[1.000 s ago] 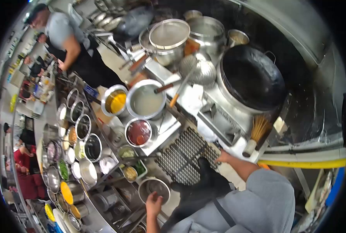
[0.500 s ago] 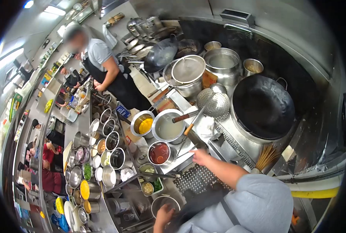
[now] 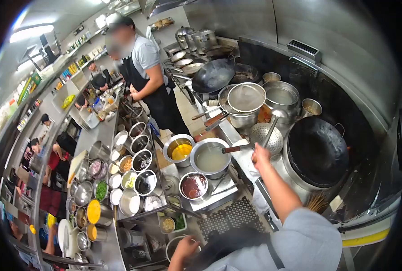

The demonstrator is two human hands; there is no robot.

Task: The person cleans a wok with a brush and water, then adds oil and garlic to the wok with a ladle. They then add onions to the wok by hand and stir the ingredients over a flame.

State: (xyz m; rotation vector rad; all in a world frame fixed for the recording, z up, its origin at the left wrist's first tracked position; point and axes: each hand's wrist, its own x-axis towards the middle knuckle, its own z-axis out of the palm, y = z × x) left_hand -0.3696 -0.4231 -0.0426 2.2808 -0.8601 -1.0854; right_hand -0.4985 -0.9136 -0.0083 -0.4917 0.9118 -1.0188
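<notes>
My right hand (image 3: 260,157) is closed around the handle of a ladle (image 3: 271,131), whose bowl points away from me beside a perforated skimmer (image 3: 260,135). The skimmer's dark wooden handle reaches left over a wide pot of cloudy liquid (image 3: 210,156). To the right, a large black wok (image 3: 316,149) sits on the burner. Low in front of my body, my left hand (image 3: 187,247) has its fingers curled over the rim area of a metal pot (image 3: 172,249); what those fingers hold, if anything, I cannot make out.
Pots of yellow liquid (image 3: 181,151) and red sauce (image 3: 193,185) stand left of my right arm. Many ingredient containers (image 3: 142,160) line the counter. A fine-mesh strainer (image 3: 246,97) rests over a pot behind the skimmer. A co-worker (image 3: 146,67) stands at the far counter.
My right hand has reached forward and taken hold of the ladle's handle, and the ladle has swung more upright. My left hand stays low by the pot. The view has shifted.
</notes>
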